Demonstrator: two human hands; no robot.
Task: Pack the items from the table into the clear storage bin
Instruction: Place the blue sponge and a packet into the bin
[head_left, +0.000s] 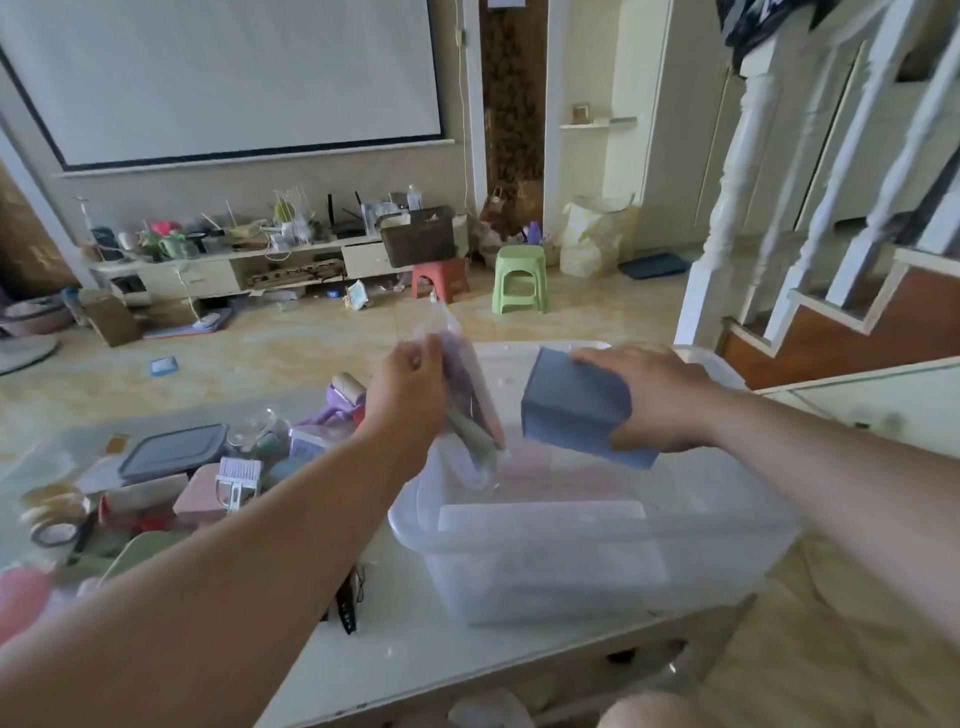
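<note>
The clear storage bin (597, 566) stands on the table, right of centre. Over its open top my right hand (660, 400) grips a blue-grey box (576, 410) from the right side. My left hand (410, 389) holds a clear plastic packet (467, 410) with purple, pink and green contents, upright above the bin's left rim. The packet's lower end reaches into the bin. A pale flat shape shows through the bin's wall near the bottom.
Many items crowd the table's left half: a grey-lidded container (174, 449), a purple lint roller (337, 400), a white brush (238, 480), a pink box (197, 499), tape rolls (54, 514). A staircase (831, 260) rises at the right. Stools stand on the floor beyond.
</note>
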